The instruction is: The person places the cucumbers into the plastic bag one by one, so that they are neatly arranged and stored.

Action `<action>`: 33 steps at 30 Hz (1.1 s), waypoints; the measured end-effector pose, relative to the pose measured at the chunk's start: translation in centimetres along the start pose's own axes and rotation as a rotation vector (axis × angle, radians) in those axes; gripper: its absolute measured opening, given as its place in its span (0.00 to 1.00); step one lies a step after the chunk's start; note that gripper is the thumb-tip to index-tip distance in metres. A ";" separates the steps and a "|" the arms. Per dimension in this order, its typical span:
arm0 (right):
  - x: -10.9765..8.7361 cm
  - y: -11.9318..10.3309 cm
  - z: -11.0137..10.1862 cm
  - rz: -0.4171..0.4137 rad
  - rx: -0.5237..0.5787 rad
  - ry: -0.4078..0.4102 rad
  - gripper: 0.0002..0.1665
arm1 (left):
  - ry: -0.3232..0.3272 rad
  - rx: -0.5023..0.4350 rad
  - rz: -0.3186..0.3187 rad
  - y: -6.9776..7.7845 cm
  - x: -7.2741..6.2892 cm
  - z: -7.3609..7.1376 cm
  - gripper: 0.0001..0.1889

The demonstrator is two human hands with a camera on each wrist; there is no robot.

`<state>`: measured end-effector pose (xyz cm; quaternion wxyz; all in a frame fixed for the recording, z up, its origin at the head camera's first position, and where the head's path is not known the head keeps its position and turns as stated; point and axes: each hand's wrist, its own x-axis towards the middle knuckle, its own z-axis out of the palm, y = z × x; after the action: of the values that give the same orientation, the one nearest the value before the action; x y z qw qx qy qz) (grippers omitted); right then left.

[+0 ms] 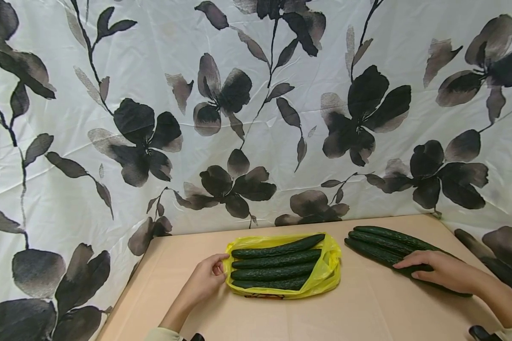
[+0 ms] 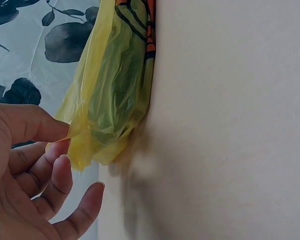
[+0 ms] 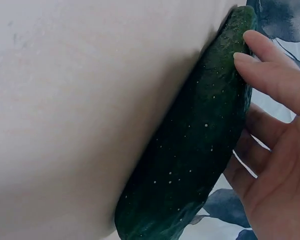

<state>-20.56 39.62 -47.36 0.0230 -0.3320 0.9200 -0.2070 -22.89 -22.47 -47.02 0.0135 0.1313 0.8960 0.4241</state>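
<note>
A yellow plastic bag [image 1: 332, 279] lies on the table with several dark green cucumbers [image 1: 277, 259] side by side in its mouth. My left hand [image 1: 205, 279] pinches the bag's left edge between thumb and forefinger; its other fingers are loosely bent, as the left wrist view shows. To the right, more cucumbers [image 1: 381, 241] lie together at a slant. Over these my right hand [image 1: 445, 271] rests, thumb and forefinger touching the nearest cucumber [image 3: 185, 140]. In the right wrist view, its other fingers pass behind that cucumber, their tips hidden.
Both groups of cucumbers lie on a light tan tabletop [image 1: 367, 312]. Behind the table hangs a white cloth [image 1: 290, 156] printed with dark flowers; it also shows at both sides. A strip of tabletop separates the bag from the right-hand cucumbers.
</note>
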 end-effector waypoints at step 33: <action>2.1 -1.8 -1.0 0.063 0.162 -0.038 0.24 | -0.009 0.011 -0.003 -0.1 0.2 0.0 0.26</action>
<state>-21.29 37.45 -45.54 0.0735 -0.3036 0.9097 -0.2735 -23.09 -22.54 -47.08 0.0174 0.1321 0.8984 0.4186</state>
